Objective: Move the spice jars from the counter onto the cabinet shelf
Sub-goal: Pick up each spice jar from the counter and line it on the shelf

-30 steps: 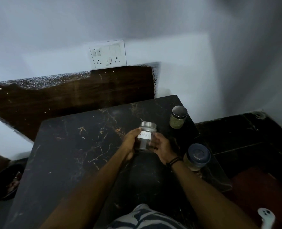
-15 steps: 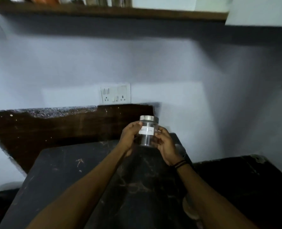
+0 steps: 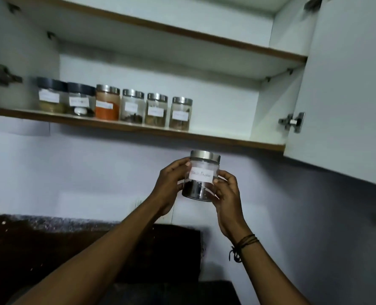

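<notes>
Both hands hold one glass spice jar [image 3: 201, 179] up in the air, below the cabinet shelf [image 3: 138, 128]. The left hand [image 3: 170, 183] at nine o'clock and the right hand [image 3: 227, 192] at three o'clock have fingers [image 3: 182, 164] wrapped against its sides. Six labelled jars [image 3: 114, 104] stand in a row on the shelf, at eleven o'clock from the held jar.

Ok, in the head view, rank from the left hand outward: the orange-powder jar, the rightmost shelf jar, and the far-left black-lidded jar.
1. Rightmost shelf jar, just above the left hand.
2. Orange-powder jar, mid-row.
3. Far-left black-lidded jar, at the row's left end.
</notes>
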A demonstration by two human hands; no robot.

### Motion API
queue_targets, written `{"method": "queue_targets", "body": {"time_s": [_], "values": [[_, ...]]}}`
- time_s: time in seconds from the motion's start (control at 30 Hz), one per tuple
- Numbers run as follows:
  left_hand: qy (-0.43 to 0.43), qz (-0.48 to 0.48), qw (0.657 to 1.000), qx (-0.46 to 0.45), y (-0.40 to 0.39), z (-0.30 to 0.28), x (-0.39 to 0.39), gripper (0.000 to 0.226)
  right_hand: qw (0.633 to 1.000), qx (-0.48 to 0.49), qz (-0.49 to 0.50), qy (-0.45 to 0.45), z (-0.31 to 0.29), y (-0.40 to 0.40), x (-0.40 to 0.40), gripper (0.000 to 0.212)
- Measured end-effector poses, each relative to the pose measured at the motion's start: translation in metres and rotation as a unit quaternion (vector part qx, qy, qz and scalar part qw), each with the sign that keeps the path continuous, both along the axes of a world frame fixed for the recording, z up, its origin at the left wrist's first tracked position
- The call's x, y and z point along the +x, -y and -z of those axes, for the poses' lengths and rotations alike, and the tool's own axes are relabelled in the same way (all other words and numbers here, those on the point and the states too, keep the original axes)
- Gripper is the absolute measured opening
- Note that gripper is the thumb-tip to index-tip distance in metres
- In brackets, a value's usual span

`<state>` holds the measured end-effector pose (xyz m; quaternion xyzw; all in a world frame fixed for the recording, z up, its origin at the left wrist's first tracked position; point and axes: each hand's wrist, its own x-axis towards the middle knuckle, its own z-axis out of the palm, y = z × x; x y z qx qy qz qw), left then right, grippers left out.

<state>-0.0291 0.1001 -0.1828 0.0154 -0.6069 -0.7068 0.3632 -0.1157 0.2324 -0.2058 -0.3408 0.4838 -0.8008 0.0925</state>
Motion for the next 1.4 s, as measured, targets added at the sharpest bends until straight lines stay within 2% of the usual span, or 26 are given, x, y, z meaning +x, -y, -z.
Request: {"method": "queue_targets", "body": {"time_s": [0.1, 0.2, 0.3, 0.37, 0.5, 0.57, 0.63, 0.77, 0.9, 1.1, 1.2, 1.4], "values": [[-0.034, 0.02, 0.999, -0.015, 0.004, -0.033, 0.002, 0.038, 0.999, -0.025, 0.014, -0.016, -0.031, 0.0, -0.004, 0.015], [-0.066, 0.003, 0.998, -0.024, 0.005, -0.065, 0.0, 0.031, 0.996, -0.027, 0.054, -0.064, -0.066, 0.002, -0.005, 0.012], [-0.087, -0.061, 0.994, -0.022, 0.005, -0.094, -0.008, 0.019, 0.988, -0.04, 0.107, -0.101, -0.098, 0.009, -0.006, 0.01], [-0.091, -0.119, 0.987, -0.065, 0.006, -0.11, -0.016, 0.015, 0.98, -0.035, 0.154, -0.117, -0.115, 0.014, -0.011, 0.012], [-0.101, -0.205, 0.964, -0.136, 0.012, -0.136, -0.035, 0.019, 0.97, -0.009, 0.193, -0.147, -0.143, 0.026, -0.027, 0.018], [-0.099, -0.241, 0.953, -0.156, 0.018, -0.148, -0.048, 0.019, 0.963, 0.027, 0.21, -0.17, -0.154, 0.034, -0.038, 0.012], [-0.076, -0.266, 0.947, -0.165, 0.024, -0.156, -0.063, 0.021, 0.955, 0.068, 0.221, -0.187, -0.161, 0.045, -0.051, 0.007], [-0.018, -0.287, 0.939, -0.191, 0.038, -0.163, -0.095, 0.022, 0.926, 0.139, 0.271, -0.224, -0.169, 0.068, -0.082, 0.033], [0.022, -0.316, 0.921, -0.228, 0.05, -0.165, -0.119, 0.03, 0.897, 0.201, 0.29, -0.266, -0.178, 0.086, -0.112, 0.031], [0.077, -0.304, 0.913, -0.261, 0.067, -0.168, -0.148, 0.03, 0.861, 0.274, 0.282, -0.322, -0.188, 0.108, -0.14, 0.03], [0.097, -0.3, 0.908, -0.277, 0.07, -0.17, -0.151, 0.028, 0.852, 0.306, 0.271, -0.327, -0.192, 0.111, -0.142, 0.028], [0.192, -0.293, 0.872, -0.341, 0.079, -0.167, -0.162, 0.038, 0.822, 0.392, 0.238, -0.337, -0.188, 0.119, -0.15, 0.034]]}}
